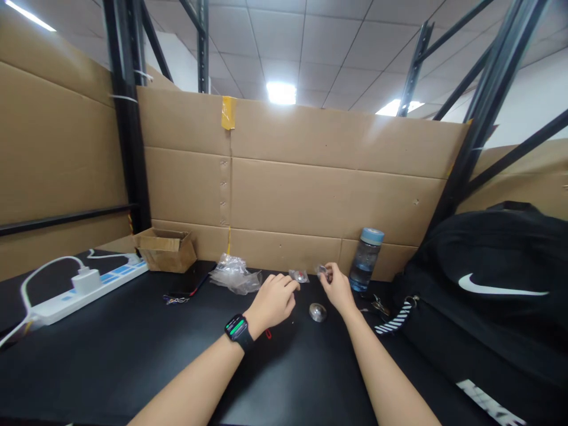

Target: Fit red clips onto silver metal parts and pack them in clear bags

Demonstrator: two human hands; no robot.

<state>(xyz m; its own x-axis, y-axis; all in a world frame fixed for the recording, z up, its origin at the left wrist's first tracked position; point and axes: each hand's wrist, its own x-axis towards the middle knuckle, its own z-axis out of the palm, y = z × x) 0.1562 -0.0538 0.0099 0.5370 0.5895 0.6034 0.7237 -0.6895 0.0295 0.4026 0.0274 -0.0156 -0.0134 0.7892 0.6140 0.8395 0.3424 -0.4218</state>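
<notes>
My right hand [339,290] pinches a small clear plastic packet [321,270] between thumb and fingers; what is inside is too small to make out. My left hand [274,300], with a black smartwatch [238,329] on its wrist, hovers over the table with fingers loosely bent and apart, and nothing shows in it. Just beyond its fingertips lies another clear packet [299,276] with something red in it. Between my two hands a round, shiny silver piece [318,312] rests on the black tabletop. A thin red loop [268,334] pokes out beneath my left wrist.
Crumpled plastic bags [235,275], a dark phone [194,279] and an open cardboard box [165,251] are at back left, near a white power strip [95,290]. A water bottle [365,260], keys [380,305] and a black backpack [488,313] stand right. Cardboard panels [288,189] wall the back.
</notes>
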